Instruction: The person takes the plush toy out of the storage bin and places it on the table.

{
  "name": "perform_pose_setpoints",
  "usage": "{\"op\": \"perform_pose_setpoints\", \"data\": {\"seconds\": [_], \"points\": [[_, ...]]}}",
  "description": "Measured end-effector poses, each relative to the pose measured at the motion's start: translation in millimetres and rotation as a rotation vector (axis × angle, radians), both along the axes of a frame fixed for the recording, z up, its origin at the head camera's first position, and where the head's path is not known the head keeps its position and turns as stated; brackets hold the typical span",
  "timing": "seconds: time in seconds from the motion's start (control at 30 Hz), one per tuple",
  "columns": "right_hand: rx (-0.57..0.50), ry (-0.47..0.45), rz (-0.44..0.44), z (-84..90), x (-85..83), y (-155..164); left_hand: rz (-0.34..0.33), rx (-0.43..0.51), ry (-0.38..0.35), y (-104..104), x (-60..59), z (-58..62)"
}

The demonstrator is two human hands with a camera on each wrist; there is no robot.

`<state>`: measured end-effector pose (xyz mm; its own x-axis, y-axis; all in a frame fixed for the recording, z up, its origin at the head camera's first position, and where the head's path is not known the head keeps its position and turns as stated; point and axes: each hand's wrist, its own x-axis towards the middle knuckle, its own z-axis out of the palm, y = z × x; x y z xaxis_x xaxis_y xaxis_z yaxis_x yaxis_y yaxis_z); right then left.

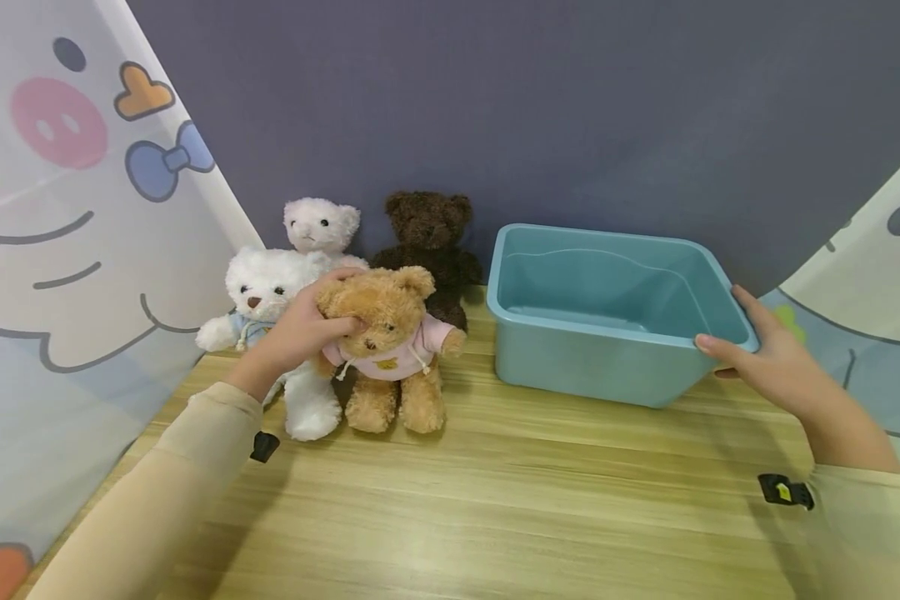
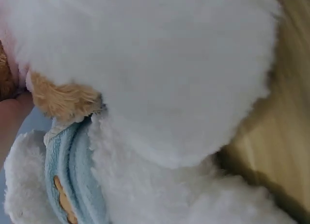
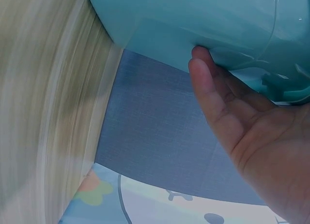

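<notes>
A tan teddy bear [image 1: 378, 358] in a pink hoodie stands on the table, and my left hand [image 1: 307, 323] grips its head, thumb across its face. Partly behind that arm is a white teddy bear [image 1: 266, 275] in a light blue top; its white fur [image 2: 145, 78] fills much of the left wrist view. My right hand [image 1: 780, 358] holds the right end of a teal plastic bin [image 1: 585, 358], thumb on the rim. In the right wrist view its fingers [image 3: 208, 86] lie against the bin's outer wall. The bin stands upright with its mouth up.
Behind the front bears sit another white teddy bear [image 1: 318, 223] and a dark brown teddy bear [image 1: 426, 229], near the grey back panel [image 1: 540, 108]. Printed cartoon sheets [image 1: 60, 208] flank the wooden table [image 1: 450, 500]. Small black straps [image 1: 783, 492] show by both wrists.
</notes>
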<state>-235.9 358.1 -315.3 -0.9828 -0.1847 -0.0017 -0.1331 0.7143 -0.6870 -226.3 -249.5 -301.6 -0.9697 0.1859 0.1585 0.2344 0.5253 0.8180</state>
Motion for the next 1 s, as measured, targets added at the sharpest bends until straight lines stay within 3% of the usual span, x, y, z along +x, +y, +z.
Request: {"op": "perform_pose_setpoints", "data": {"seconds": [0.1, 0.33, 0.63, 0.73, 0.87, 1.0], "points": [[0.011, -0.001, -0.004, 0.7, 0.5, 1, 0.001, -0.007, -0.005, 5, -8.7, 4.1], [0.028, -0.007, -0.008, 2.9, 1.0, 1, 0.014, 0.085, -0.053, 21, -32.6, 18.7], [0.024, -0.019, -0.014, 1.1, 2.7, 1, -0.11, -0.013, -0.05, 44, -52.1, 12.4], [0.015, -0.016, -0.018, -0.6, 2.8, 1, -0.083, -0.07, -0.007, 48, -55.1, 13.6], [-0.007, -0.013, -0.019, -2.1, 3.7, -1, -0.028, -0.214, 0.066, 52, -56.4, 17.5], [-0.01, -0.017, -0.021, -1.9, 4.6, -2, -0.024, -0.348, 0.058, 55, -59.1, 18.3]]}}
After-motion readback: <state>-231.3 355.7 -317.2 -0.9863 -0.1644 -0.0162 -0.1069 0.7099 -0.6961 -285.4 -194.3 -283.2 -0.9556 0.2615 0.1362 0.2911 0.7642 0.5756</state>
